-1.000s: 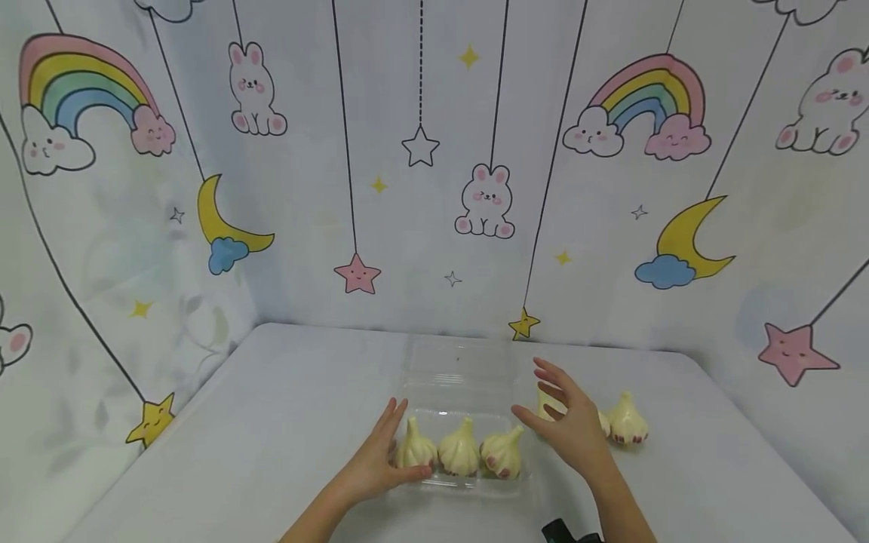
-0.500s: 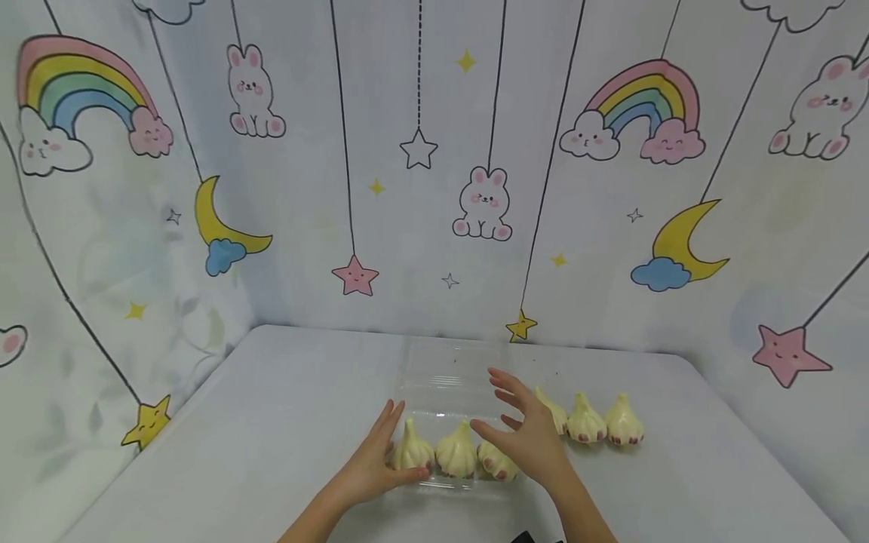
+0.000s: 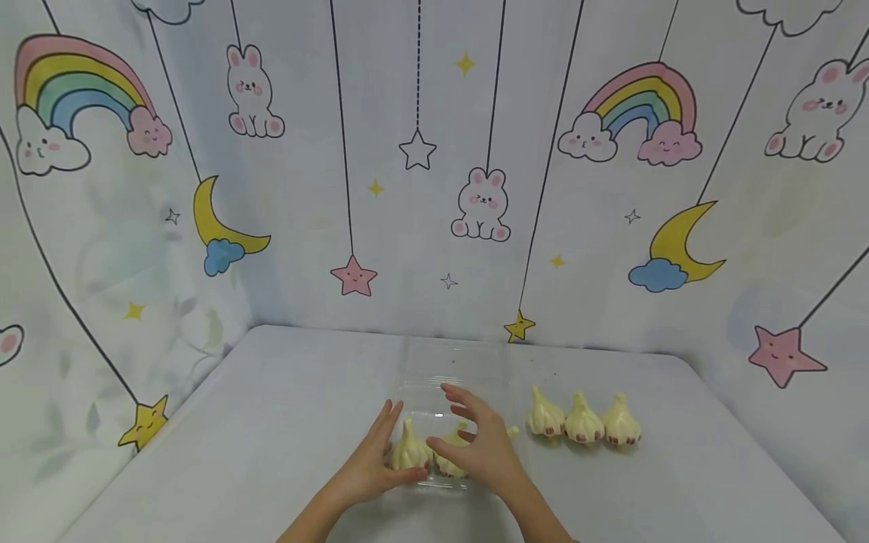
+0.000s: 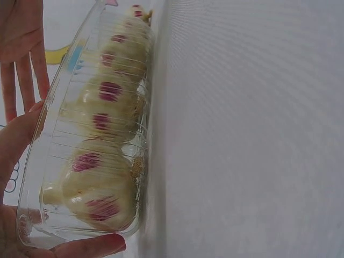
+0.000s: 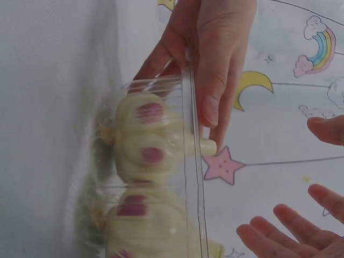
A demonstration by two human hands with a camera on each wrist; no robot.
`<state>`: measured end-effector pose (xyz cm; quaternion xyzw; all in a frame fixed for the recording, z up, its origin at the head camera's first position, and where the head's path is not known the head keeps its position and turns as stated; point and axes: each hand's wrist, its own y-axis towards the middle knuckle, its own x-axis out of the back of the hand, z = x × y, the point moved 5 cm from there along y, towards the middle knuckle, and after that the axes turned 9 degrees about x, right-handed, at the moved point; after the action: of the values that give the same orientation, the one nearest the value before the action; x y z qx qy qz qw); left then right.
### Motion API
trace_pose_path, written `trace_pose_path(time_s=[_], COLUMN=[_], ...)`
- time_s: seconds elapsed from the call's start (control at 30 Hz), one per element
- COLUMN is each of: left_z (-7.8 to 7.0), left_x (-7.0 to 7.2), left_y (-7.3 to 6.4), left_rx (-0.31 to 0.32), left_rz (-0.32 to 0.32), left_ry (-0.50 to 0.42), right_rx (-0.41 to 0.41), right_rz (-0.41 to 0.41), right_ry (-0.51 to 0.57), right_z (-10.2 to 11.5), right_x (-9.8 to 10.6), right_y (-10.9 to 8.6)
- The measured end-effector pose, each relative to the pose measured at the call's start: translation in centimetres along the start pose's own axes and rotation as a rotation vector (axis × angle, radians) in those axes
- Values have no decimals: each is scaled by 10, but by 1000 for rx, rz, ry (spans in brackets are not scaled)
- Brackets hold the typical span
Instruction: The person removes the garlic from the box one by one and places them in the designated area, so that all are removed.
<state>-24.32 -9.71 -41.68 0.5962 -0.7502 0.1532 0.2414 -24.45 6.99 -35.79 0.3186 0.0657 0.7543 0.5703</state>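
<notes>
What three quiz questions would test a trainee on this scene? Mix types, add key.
1. Count: how many garlic bulbs are on the table outside the clear container?
2. True or false: the right hand holds nothing.
3. What does the left hand grip? A) a garlic bulb outside the container; B) the container; C) nothing.

Key: 1. three; 2. true; 3. B.

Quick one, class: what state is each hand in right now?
Left hand: holding one end of the clear plastic container.
Right hand: open, holding nothing.
</notes>
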Motion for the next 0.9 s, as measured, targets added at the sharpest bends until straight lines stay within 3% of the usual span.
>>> trace_pose_path(time_s=[0.37, 0.63, 0.9], left_z=[0, 0, 0], left_x=[2, 3, 1], left_y=[-1, -2, 0], left_rx=[-12, -35, -38], left_rz=[2, 15, 18], left_ry=[4, -22, -47], right_rx=[17, 72, 38], right_rz=[109, 127, 193], right_ry=[3, -78, -152], right_z=[-6, -7, -13], right_x=[-29, -39, -48], right_y=[0, 1, 2])
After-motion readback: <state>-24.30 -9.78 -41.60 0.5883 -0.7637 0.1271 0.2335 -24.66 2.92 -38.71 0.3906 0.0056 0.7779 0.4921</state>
